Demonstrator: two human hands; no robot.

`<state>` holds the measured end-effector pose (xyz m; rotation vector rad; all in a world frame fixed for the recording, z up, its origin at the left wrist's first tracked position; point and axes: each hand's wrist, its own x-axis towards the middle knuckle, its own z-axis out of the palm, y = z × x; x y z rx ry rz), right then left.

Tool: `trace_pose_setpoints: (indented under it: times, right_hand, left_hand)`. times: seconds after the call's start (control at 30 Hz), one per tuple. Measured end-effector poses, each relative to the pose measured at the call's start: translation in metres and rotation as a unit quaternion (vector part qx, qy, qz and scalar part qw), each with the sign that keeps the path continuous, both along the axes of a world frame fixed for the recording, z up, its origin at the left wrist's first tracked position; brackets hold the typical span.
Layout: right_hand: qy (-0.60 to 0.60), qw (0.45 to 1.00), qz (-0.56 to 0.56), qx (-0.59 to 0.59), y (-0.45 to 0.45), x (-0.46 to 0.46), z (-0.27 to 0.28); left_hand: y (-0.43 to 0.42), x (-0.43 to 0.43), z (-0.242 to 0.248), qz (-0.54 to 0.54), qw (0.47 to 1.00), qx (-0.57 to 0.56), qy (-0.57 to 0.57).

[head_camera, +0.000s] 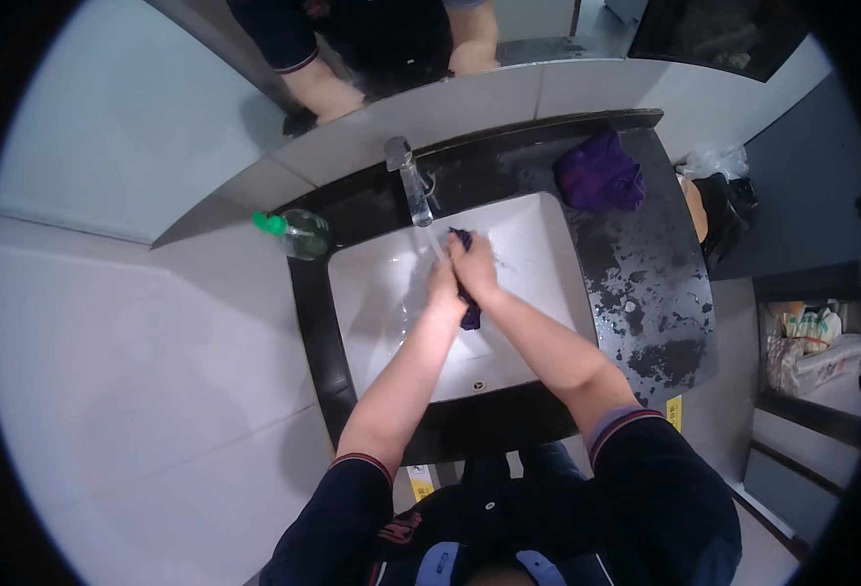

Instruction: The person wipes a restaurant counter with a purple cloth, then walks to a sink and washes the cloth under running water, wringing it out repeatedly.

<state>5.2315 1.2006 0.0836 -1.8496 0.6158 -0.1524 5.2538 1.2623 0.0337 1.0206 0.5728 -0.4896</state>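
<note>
Both hands are over a white rectangular sink basin (540,242), pressed around a dark purple cloth (471,316). My left hand (443,286) grips the cloth from the left side, under the stream of water. My right hand (476,265) closes on it from the right, and a bit of cloth sticks out above the fingers. The cloth's lower end hangs below the hands; its middle is hidden between the palms. Water runs from a chrome faucet (417,194) mounted at the back of the basin.
A soap bottle with a green pump (304,234) stands at the counter's back left. Another purple cloth (599,174) lies bunched at the back right of the wet black countertop (650,308). A mirror (393,44) spans the wall behind. Shelves with packages (815,340) are at far right.
</note>
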Motion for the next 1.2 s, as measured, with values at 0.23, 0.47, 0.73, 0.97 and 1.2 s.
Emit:
trace_pose_setpoints:
  times: [0.23, 0.47, 0.73, 0.97, 1.2]
  right_hand:
    - [0.001, 0.999, -0.005, -0.032, -0.001, 0.001, -0.002]
    - [-0.023, 0.996, 0.075, -0.039, -0.005, -0.001, 0.001]
    - [-0.089, 0.989, 0.099, -0.062, 0.007, 0.003, 0.015]
    - [-0.046, 0.997, 0.042, 0.044, 0.017, -0.001, 0.007]
    - [-0.042, 0.992, -0.039, 0.114, -0.001, 0.021, -0.018]
  left_hand:
    - [-0.003, -0.014, 0.016, 0.126, 0.985, 0.002, 0.119]
    - [0.000, 0.004, -0.011, -0.017, 0.991, -0.123, -0.046]
    - [0.027, 0.001, -0.007, -0.125, 0.981, -0.021, -0.149]
    - [0.027, -0.001, 0.014, 0.133, 0.989, -0.063, 0.000]
    - [0.026, -0.007, 0.039, 0.150, 0.982, -0.099, 0.060]
